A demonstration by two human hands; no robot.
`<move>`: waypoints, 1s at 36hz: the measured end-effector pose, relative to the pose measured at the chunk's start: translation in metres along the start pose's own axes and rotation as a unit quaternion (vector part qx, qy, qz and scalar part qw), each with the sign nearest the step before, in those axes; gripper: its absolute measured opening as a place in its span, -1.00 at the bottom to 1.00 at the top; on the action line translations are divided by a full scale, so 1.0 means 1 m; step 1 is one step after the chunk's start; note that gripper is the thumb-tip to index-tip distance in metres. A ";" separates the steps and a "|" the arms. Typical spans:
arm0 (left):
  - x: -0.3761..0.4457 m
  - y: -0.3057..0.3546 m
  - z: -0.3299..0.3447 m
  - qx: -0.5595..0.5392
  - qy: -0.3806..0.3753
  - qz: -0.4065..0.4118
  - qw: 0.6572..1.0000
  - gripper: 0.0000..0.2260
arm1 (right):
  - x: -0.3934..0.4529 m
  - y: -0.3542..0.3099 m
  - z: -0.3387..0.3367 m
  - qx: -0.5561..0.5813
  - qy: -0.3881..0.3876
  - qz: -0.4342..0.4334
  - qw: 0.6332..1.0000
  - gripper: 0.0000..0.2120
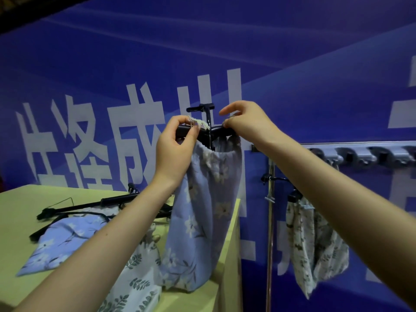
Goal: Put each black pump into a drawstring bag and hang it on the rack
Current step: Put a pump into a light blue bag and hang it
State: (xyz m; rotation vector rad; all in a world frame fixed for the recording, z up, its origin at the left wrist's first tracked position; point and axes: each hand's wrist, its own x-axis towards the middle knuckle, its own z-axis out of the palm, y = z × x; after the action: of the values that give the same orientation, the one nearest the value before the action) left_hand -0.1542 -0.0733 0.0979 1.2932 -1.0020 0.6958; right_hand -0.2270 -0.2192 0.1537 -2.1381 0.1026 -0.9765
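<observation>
A blue floral drawstring bag [202, 212] hangs in the air over the table's right end, a black pump's T-handle [201, 108] sticking out of its gathered mouth. My left hand [176, 149] pinches the white drawstring [198, 121] at the bag's left top. My right hand [247, 122] pinches the cord at the right top, over a black bar [221, 131] that crosses the bag's mouth. On the rack [364, 154] to the right hangs a white leaf-print bag [315, 242].
On the pale green table [20, 212] lie black pumps [90, 206], a flat blue floral bag [60, 242] and a white leaf-print bag [135, 282]. A metal pole [270, 221] stands beside the table. A blue banner wall fills the background.
</observation>
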 end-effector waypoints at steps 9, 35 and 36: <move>-0.003 0.004 -0.003 0.012 -0.003 -0.003 1.000 -0.83 | -0.001 0.007 -0.017 0.062 -0.010 0.022 0.998 -0.76; 0.037 0.034 -0.008 -0.167 -0.103 -0.200 0.960 -0.53 | -0.014 -0.019 0.010 0.315 -0.045 -0.027 0.948 -0.87; 0.040 0.035 -0.006 -0.190 -0.109 -0.209 0.953 -0.52 | -0.013 -0.018 0.010 0.313 -0.046 -0.039 0.948 -0.90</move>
State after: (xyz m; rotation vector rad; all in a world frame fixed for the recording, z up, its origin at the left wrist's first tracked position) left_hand -0.1667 -0.0653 0.1497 1.1986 -0.9378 0.0290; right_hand -0.2334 -0.1954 0.1536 -1.6007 -0.3058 -0.8114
